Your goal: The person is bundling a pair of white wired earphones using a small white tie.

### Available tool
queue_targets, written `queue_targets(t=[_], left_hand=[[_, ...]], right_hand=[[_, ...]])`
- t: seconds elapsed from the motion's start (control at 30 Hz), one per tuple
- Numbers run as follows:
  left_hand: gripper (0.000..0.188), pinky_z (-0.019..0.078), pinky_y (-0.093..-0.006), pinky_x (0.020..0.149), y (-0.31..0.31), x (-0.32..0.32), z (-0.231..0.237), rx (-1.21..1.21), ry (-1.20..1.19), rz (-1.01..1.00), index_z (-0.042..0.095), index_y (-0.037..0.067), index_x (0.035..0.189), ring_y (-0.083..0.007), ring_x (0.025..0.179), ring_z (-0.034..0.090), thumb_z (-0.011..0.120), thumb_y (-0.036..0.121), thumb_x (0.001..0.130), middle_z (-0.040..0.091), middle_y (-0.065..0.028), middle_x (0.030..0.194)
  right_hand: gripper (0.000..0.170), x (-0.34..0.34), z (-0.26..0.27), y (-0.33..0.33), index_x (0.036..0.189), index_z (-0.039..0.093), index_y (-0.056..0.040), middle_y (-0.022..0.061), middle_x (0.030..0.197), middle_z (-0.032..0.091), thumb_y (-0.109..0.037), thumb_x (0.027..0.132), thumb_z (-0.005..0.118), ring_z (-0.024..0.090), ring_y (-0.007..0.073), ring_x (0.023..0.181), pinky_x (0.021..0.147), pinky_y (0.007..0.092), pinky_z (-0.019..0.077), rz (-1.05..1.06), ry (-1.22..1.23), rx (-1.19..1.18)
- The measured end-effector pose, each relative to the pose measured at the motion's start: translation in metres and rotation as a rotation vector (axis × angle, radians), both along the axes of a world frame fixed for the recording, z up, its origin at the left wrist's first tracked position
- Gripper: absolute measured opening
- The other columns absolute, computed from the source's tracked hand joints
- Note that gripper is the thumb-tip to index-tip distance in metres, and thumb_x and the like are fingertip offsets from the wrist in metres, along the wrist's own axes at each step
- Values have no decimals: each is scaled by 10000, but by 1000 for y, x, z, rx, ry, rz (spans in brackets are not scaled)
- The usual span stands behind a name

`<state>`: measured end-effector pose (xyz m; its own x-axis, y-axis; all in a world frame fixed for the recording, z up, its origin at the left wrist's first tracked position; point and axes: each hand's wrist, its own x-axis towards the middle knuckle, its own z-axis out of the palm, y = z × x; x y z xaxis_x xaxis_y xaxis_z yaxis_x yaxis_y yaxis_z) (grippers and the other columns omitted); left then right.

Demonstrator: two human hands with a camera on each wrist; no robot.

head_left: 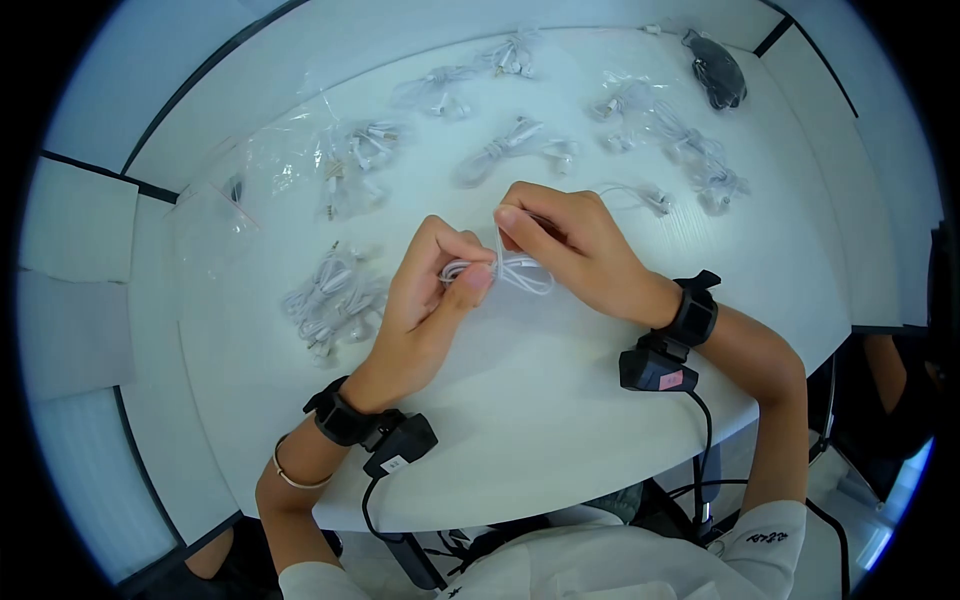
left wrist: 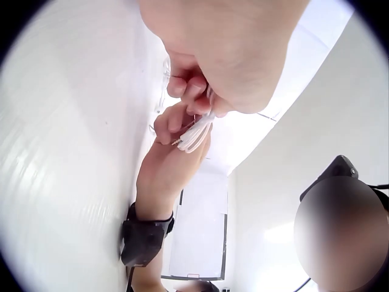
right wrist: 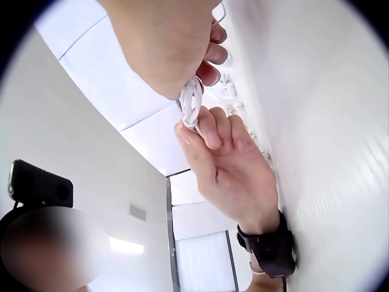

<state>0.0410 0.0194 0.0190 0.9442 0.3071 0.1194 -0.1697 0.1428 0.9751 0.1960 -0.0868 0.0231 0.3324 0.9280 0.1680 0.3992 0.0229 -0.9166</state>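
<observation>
A white earphone cable (head_left: 524,278), looped into a small bundle, is held above the table between both hands. My left hand (head_left: 420,305) pinches the middle of the bundle between thumb and fingers, and loops stick out on either side. With thumb and forefinger, my right hand (head_left: 585,250) grips a strand drawn up from the bundle. The loops (left wrist: 196,135) fan out past the fingertips in the left wrist view. In the right wrist view the coil (right wrist: 191,100) hangs between the two hands. White earbuds (head_left: 658,200) lie on the table beyond the right hand, a thin cord running toward it.
Several coiled white earphones (head_left: 515,150) lie across the back of the white table (head_left: 560,420). A pile of bundled cables (head_left: 335,300) sits left of the left hand. Clear plastic bags (head_left: 215,220) lie at the far left, and a dark grey bundle (head_left: 716,72) at the back right.
</observation>
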Motion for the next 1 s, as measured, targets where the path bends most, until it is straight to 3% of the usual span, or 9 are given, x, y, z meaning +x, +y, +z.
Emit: queue_targets(t=[0.07, 0.53, 0.77, 1.0], left_hand=[[101, 361, -212, 659, -1, 1, 1, 36, 11, 13, 418, 39, 988, -83, 745, 410, 472, 115, 949, 448, -28, 845], [79, 416, -243, 689, -4, 4, -5, 60, 48, 43, 414, 29, 986, -101, 782, 483, 469, 42, 931, 487, -62, 870], [72, 419, -237, 685, -3, 4, -6, 73, 75, 44, 415, 29, 964, -108, 792, 513, 476, 38, 927, 502, -68, 886], [68, 431, -247, 693, -1, 5, -10, 99, 66, 49, 421, 21, 963, -127, 817, 554, 474, 22, 922, 529, -78, 895]], right_hand=[[261, 2, 1, -2, 765, 511, -9, 16, 590, 447, -197, 940, 465, 338, 74, 534, 488, 243, 295, 23, 36, -72], [284, 1, 0, -3, 757, 520, -8, -20, 576, 405, -216, 943, 467, 299, 40, 525, 464, 232, 244, 12, 165, -94], [284, 0, -1, -4, 790, 543, -26, -42, 603, 438, -246, 954, 467, 337, 24, 527, 462, 204, 260, 24, 396, -123], [303, -2, -3, -3, 791, 551, 2, -1, 528, 431, -249, 944, 476, 404, 49, 491, 451, 229, 308, 0, 351, -97]])
